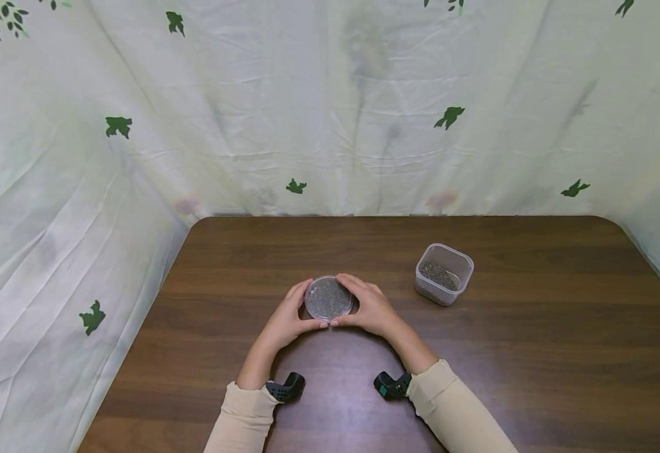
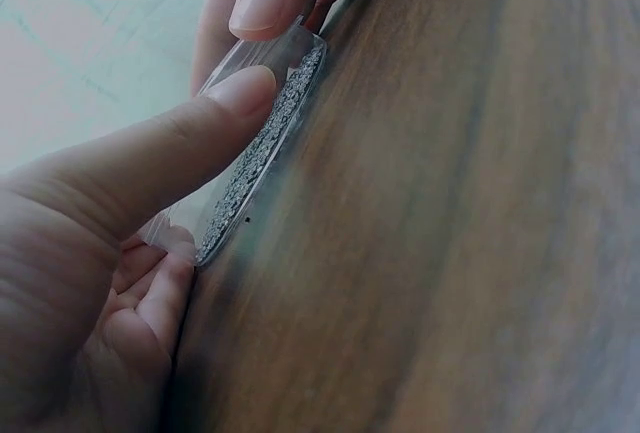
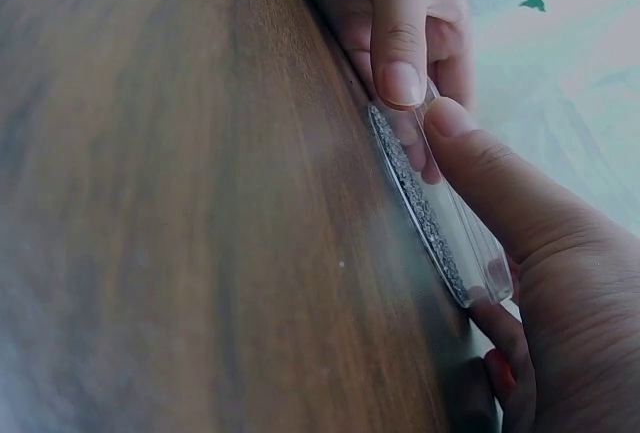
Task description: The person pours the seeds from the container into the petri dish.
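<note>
A round, clear petri dish sits on the table with a layer of small grey granules inside. My left hand grips its left side, thumb at the near edge and fingers around the far side. From the right, my right hand holds it the same way, the two thumbs almost meeting at the front. In the left wrist view the granules lie along the bottom of the dish, below the left thumb. Seen from the right wrist, the clear side wall rises above the granules.
A square, translucent plastic tub without a lid stands to the right of the hands, with similar grey granules in its bottom. The brown wooden table ends at a pale curtain with green bird shapes.
</note>
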`<state>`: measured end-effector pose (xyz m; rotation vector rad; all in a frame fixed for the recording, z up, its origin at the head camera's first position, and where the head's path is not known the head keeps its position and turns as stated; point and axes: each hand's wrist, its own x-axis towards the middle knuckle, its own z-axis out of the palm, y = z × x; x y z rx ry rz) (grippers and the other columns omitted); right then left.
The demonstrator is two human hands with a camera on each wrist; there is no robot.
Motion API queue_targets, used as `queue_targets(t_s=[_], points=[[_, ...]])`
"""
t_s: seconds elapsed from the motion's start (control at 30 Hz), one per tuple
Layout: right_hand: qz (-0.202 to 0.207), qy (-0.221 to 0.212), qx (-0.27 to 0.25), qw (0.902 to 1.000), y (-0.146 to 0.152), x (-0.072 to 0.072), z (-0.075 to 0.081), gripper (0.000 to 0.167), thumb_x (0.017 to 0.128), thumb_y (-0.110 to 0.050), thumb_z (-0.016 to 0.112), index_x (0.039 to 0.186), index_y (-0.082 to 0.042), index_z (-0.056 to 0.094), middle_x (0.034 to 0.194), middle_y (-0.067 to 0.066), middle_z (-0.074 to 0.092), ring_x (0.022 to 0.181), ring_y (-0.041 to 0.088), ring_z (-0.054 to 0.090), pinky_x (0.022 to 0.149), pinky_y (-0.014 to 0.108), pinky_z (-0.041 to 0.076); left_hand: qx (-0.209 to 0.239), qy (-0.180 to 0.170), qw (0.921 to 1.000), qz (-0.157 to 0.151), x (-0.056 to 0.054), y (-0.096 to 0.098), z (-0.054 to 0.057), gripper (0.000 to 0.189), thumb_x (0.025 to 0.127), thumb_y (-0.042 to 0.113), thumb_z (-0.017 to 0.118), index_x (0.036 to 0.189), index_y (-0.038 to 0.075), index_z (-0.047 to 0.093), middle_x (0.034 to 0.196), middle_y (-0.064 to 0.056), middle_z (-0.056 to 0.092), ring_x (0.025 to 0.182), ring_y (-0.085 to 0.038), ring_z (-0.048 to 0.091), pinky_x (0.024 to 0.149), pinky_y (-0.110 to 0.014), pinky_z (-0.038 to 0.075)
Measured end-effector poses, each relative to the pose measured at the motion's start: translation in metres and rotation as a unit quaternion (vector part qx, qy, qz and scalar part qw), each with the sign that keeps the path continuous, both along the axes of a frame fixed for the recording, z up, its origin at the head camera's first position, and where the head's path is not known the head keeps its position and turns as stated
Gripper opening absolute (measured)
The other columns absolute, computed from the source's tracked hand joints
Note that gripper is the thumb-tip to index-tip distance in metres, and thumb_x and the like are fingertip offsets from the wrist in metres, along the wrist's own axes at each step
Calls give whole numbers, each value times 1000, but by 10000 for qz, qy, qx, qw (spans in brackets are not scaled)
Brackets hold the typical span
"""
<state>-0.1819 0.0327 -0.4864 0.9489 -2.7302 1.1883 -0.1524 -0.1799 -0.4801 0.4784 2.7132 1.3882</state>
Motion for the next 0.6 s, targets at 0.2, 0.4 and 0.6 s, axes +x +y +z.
queue_targets(t_s=[0.2, 0.4, 0.6], points=[[-7, 19, 5, 10000, 1, -1, -1, 88, 64, -46, 77, 135, -9, 41, 137, 5, 40, 122, 18, 38, 99, 41, 26, 95, -17, 10000, 0, 0, 2, 0, 92, 66, 22, 81, 137, -3, 28, 138, -18, 30, 124, -27, 34, 99, -37, 30], [-31, 22, 18, 10000, 1, -1, -1, 87, 64, -46, 76, 135, -9, 41, 137, 5, 40, 122, 19, 38, 98, 42, 26, 50, 8, 10000, -7, -1, 2, 1, 93, 65, 23, 81, 138, -4, 28, 138, -19, 30, 125, -29, 33, 100, -39, 29], [1, -203, -25, 9998, 1, 0, 2, 88, 67, -47, 74, 138, -10, 37, 141, 7, 34, 125, 23, 33, 100, 44, 23, -182, 196, 9996, 11, -1, 0, 0, 95, 66, 26, 80, 138, -5, 26, 138, -20, 29, 125, -31, 30, 100, -45, 27]])
